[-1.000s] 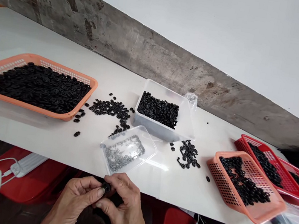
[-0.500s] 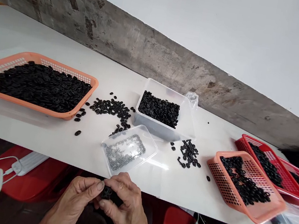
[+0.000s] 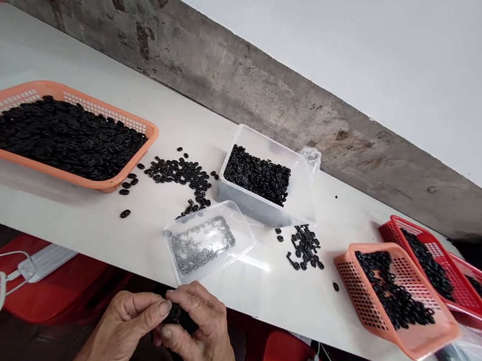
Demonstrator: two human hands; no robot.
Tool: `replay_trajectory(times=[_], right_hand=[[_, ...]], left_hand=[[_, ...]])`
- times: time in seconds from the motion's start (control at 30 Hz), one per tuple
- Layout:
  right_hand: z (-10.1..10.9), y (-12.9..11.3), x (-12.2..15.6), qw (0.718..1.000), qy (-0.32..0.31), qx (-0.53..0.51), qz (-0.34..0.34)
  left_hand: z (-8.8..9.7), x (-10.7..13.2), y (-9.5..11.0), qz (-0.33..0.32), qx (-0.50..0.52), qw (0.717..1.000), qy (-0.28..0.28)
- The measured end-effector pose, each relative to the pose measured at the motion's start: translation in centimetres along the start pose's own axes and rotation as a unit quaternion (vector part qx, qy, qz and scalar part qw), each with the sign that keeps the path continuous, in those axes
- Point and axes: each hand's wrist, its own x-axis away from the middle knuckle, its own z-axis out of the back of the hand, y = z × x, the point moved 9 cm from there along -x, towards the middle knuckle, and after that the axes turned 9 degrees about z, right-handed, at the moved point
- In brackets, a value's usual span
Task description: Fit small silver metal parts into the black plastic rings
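Observation:
Just off the table's front edge, both my hands meet around a small black plastic part (image 3: 173, 313). My left hand (image 3: 124, 324) is closed, its thumb and index finger pinching the part from the left. From the other side, the fingers and thumb of my right hand (image 3: 201, 334) grip it too. Much of the part is covered by my fingers. Right beyond my hands, a shallow clear plastic tray (image 3: 237, 243) holds many tiny silvery metal pieces (image 3: 202, 245). It sits tilted at the table edge.
An orange basket (image 3: 153, 135) full of black oval parts stands left; loose ovals (image 3: 181, 174) lie beside it. Behind is a clear box (image 3: 255, 207) of black pieces. Rightward lie a small black pile (image 3: 305, 247), another orange basket (image 3: 417, 259) and red baskets (image 3: 393, 227).
My left thumb has shifted slightly right and down over the black part, which now shows less and looks turned. The containers have not moved.

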Motion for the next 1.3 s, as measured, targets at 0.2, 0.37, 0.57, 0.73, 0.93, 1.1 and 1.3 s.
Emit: replay_trajectory(times=[0.2, 0.37, 0.57, 0.73, 0.93, 1.1, 1.3], right_hand=[[0.1, -0.6, 0.1, 0.996, 0.01, 0.086, 0.026], [-0.1, -1.0, 0.3, 0.988, -0.004, 0.143, 0.055], [-0.1, -1.3, 0.1, 0.989, 0.0, 0.135, 0.064], [0.0, -1.5, 0.2, 0.99, 0.009, 0.123, 0.065], [0.2, -2.0, -0.1, 0.988, 0.019, 0.142, 0.049], [0.3, -2.3, -0.2, 0.989, 0.022, 0.137, 0.047], [0.3, -2.6, -0.2, 0.988, 0.029, 0.138, 0.056]], left_hand=[[-0.1, 0.2, 0.6, -0.001, 0.02, 0.999, 0.041], [0.0, 0.3, 0.2, 0.005, 0.024, 0.999, 0.04], [-0.8, 0.4, 0.4, 0.004, 0.027, 1.0, 0.004], [-1.0, 0.6, 0.4, 0.004, 0.008, 1.0, -0.006], [-1.6, 0.8, 0.8, -0.012, 0.014, 1.0, -0.018], [-1.6, 0.9, 1.0, -0.033, 0.009, 0.999, -0.018], [-2.0, 0.9, 1.3, -0.039, 0.034, 0.998, -0.038]])
